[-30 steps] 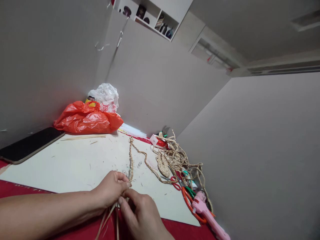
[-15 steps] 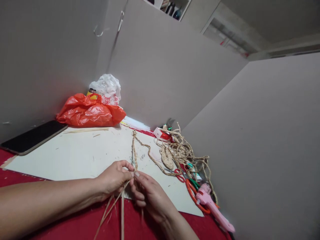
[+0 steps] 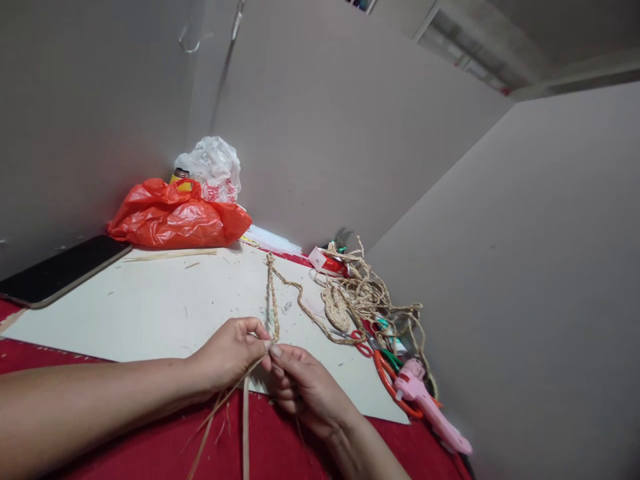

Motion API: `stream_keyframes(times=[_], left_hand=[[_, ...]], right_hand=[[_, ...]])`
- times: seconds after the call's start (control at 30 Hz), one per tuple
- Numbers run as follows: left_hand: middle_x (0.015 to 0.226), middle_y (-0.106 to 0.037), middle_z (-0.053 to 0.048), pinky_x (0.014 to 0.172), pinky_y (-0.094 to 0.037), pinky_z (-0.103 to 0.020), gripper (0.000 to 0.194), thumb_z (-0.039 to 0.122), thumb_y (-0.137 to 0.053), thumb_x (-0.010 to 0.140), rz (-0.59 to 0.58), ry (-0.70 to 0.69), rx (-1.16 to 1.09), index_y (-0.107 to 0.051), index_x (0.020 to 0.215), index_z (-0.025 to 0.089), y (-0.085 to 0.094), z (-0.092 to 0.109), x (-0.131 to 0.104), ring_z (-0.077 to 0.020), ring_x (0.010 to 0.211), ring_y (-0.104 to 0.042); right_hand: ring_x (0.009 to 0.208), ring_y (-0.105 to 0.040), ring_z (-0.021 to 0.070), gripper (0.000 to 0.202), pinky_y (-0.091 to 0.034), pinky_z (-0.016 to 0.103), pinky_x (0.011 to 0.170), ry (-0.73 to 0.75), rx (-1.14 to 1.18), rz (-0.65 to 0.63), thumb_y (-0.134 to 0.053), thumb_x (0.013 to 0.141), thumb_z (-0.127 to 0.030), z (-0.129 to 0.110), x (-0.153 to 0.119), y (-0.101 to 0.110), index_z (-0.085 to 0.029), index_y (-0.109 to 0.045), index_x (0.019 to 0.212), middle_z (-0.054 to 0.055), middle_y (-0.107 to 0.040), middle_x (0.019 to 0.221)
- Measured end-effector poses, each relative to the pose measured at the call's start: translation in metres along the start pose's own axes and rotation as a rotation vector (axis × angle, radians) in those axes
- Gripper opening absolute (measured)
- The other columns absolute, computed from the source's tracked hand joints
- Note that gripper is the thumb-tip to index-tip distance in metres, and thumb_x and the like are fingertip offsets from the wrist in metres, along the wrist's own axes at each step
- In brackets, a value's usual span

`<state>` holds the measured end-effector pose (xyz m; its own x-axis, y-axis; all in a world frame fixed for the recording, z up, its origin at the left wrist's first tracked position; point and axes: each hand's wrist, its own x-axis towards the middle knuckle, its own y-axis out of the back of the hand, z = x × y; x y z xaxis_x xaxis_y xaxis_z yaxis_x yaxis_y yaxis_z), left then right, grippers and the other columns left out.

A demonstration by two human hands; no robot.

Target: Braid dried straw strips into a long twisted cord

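A thin braided straw cord (image 3: 275, 310) runs from my fingertips up across the pale board (image 3: 165, 293), then bends back toward the heap on the right. My left hand (image 3: 233, 353) pinches the lower end of the braid between thumb and forefinger. Right beside it, my right hand (image 3: 305, 383) is closed with its thumb and fingers on the same spot, the two thumbs nearly touching. Loose flat straw strands (image 3: 245, 427) hang below my hands over the red cloth (image 3: 165, 433). The strand ends inside my fingers are hidden.
A tangled pile of braided cord (image 3: 370, 290) lies at the right, with orange-handled scissors (image 3: 387, 383) and a pink glue gun (image 3: 425, 403) in front. At the back left are a red plastic bag (image 3: 183, 217), a white bag (image 3: 215, 163) and a phone (image 3: 63, 270). Grey walls stand close behind.
The view has shifted slightly. My right hand has turned a little and closed in on the braid end, and some loose strands below have swung to new positions.
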<state>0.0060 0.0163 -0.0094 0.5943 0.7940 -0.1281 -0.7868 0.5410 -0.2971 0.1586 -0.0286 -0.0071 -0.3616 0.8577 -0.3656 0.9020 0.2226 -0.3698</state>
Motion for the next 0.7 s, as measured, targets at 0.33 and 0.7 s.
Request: stream_keyframes(times=[0.33,0.7], left_hand=[[0.066,-0.064,-0.001,0.068,-0.045,-0.028,0.009,0.019,-0.042,0.074,-0.127,-0.116,0.278,-0.050,0.077,0.016,0.006,-0.008,0.003,-0.0153,0.067,-0.061],[0.067,-0.064,0.000,0.065,-0.040,-0.024,0.025,0.010,-0.038,0.071,-0.092,-0.232,0.933,-0.062,0.070,0.019,0.008,0.015,-0.010,-0.0137,0.065,-0.057]], right_hand=[[0.033,-0.012,0.0015,0.029,-0.006,0.019,0.033,0.037,-0.086,0.301,-0.062,0.074,-0.040,0.005,-0.002,-0.018,-0.015,-0.052,0.062,-0.011,-0.029,0.040],[0.031,-0.018,0.0025,0.021,-0.010,0.020,0.036,0.124,-0.282,0.503,-0.049,0.068,-0.024,0.014,0.004,-0.026,-0.015,-0.052,0.050,-0.010,-0.030,0.033]])
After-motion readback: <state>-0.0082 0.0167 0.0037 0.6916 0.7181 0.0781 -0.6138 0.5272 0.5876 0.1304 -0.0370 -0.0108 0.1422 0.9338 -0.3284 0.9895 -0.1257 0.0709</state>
